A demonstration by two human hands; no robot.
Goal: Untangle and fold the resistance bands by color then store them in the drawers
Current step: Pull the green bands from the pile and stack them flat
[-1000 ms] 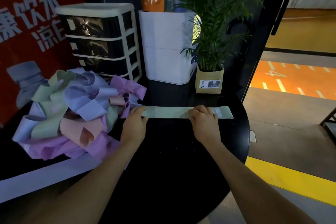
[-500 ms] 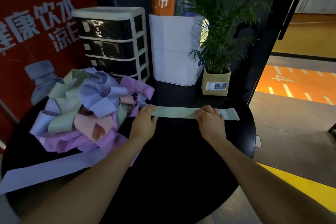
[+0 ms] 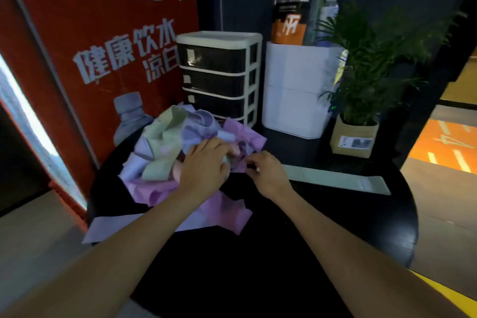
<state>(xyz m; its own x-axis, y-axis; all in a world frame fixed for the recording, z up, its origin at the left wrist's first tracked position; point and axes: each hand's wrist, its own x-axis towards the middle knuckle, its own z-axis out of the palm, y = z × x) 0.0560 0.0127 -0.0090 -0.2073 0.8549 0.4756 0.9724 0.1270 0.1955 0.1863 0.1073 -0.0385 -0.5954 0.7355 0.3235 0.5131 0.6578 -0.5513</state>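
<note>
- Head view, only one cam here: the tangled pile (image 3: 178, 152) of bands sat on the left half of the round table (image 3: 335, 227), right in front of the drawers (image 3: 219, 77).
- Left hand (image 3: 204, 165) was dug into the pile's right edge, fingers curled down into the purple and pink loops. Looked like it was gripping a band, though I couldn't tell which colour.
- Right hand (image 3: 265, 173) was just beside it, fingertips pinching at the purple edge, so both hands were basically on the pile already, left one deeper in.
- The green band (image 3: 335, 178) lay flat and straightened to the right of the right hand, long axis running left to right across the table, not touched by either hand, not folded yet as far as I could see.
- Drawers all looked closed, straight behind the pile, so the left hand was nearer to them.
- Writing: red poster (image 3: 103, 46) read "健康饮水" with "凉白" under it, cut off. Orange and black pack (image 3: 289, 10) had an "M"-type logo, small text unreadable. Plant pot (image 3: 353, 139) label too blurry.
</note>
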